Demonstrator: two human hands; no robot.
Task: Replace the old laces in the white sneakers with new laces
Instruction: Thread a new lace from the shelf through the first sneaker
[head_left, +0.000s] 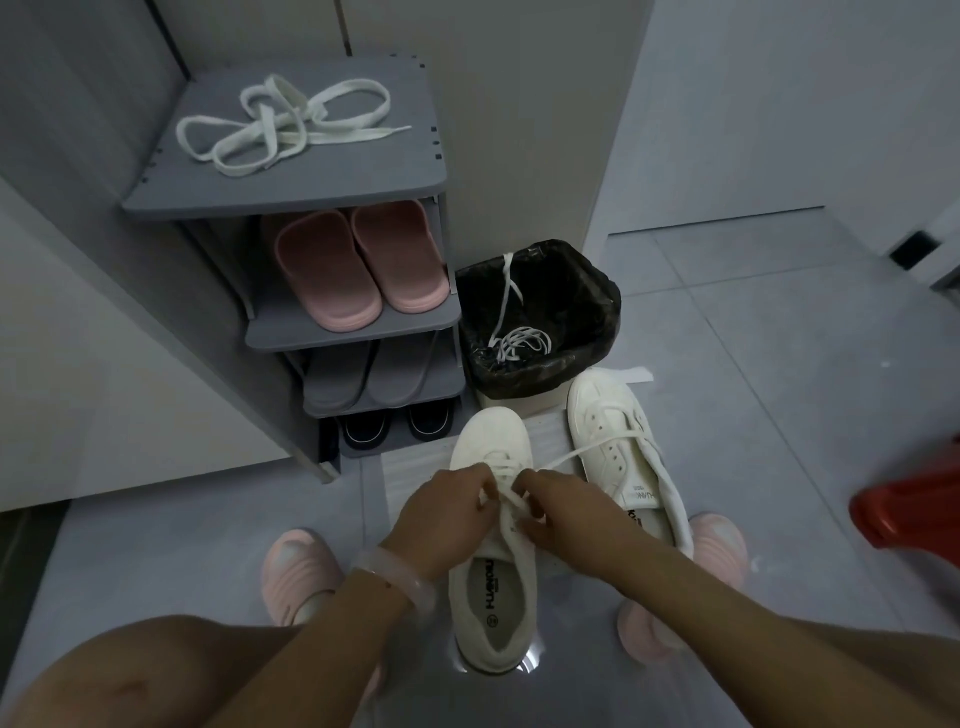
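Both hands are down on the near white canvas sneaker (493, 561) on the grey tiled floor. The left hand (441, 512) and right hand (558, 512) are each pinching its thin white lace (511, 501) over the eyelets. Beyond that sneaker, the black-lined bin (540, 317) already holds one discarded thin lace (519, 340). To the sneaker's right, the second white sneaker (623, 452) is laced. Wide flat cream laces (283, 124) wait untouched on the grey shoe rack's top shelf (291, 192), beyond and left. My read: barely halfway; rethreading is all ahead.
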